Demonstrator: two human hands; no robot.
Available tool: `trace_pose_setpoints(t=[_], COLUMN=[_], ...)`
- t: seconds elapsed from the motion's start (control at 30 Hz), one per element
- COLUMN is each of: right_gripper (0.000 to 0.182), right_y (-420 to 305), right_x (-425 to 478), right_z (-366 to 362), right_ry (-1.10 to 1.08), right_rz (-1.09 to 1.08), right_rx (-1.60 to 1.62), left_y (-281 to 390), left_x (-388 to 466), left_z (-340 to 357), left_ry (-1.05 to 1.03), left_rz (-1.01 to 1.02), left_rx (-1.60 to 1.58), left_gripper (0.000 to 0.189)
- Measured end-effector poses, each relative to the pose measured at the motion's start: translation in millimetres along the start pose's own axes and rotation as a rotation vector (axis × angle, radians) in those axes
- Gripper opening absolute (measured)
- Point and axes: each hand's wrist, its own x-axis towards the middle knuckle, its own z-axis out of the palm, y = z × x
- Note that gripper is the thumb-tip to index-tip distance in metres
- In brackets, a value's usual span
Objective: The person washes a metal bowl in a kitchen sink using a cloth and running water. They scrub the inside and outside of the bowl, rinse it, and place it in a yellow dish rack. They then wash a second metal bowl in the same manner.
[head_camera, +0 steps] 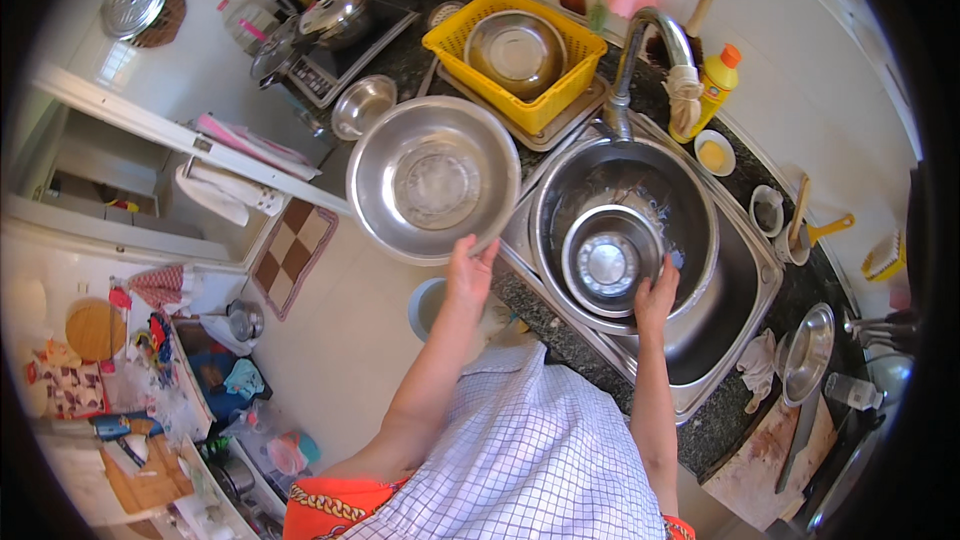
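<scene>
My left hand point(471, 274) grips the near rim of a wide stainless steel basin point(382, 217) to the left of the sink, thumb over the edge. In my right hand point(657, 294) is the rim of a smaller steel bowl point(609, 261). That bowl sits inside or just above a large round steel basin point(551, 165) set over the sink. Dark wet residue and some water show in the large basin. The curved faucet point(660, 19), with a cloth tied around its spout, stands behind it.
A yellow plastic basket point(525, 116) holding a steel bowl stands behind. Left of it are a small steel bowl point(364, 106) and an induction cooker point(330, 75) with a pot. A yellow bottle point(716, 82) stands by the faucet. A knife point(798, 441) rests on a cutting board point(739, 476) at right.
</scene>
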Motion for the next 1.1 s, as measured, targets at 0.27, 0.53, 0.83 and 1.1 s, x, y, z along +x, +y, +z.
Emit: trace_pose_setpoints(t=[0.27, 0.53, 0.83, 1.1], right_gripper=[0.014, 0.025, 0.024, 0.038], right_y=[0.9, -16.5, 90.4, 130.5], right_x=[7.9, 2.4, -28.8, -40.4], right_z=[15.7, -11.2, -146.8, -237.1], right_ry=[-0.109, 0.247, 0.886, 0.862], right_rz=[0.143, 0.143, 0.246, 0.798], right_rx=[-0.311, 0.172, -0.147, 1.355], left_y=[21.0, 21.9, 5.4, -28.3], left_x=[69.3, 98.0, 79.0, 50.6], left_z=[-20.9, -13.4, -3.9, -4.9], left_ry=[-0.256, -0.267, -0.266, -0.364], left_rz=[-0.129, -0.145, -0.331, -0.322], left_rx=[-0.039, 0.025, -0.013, 0.248], left_gripper=[0.027, 0.038, 0.045, 0.018])
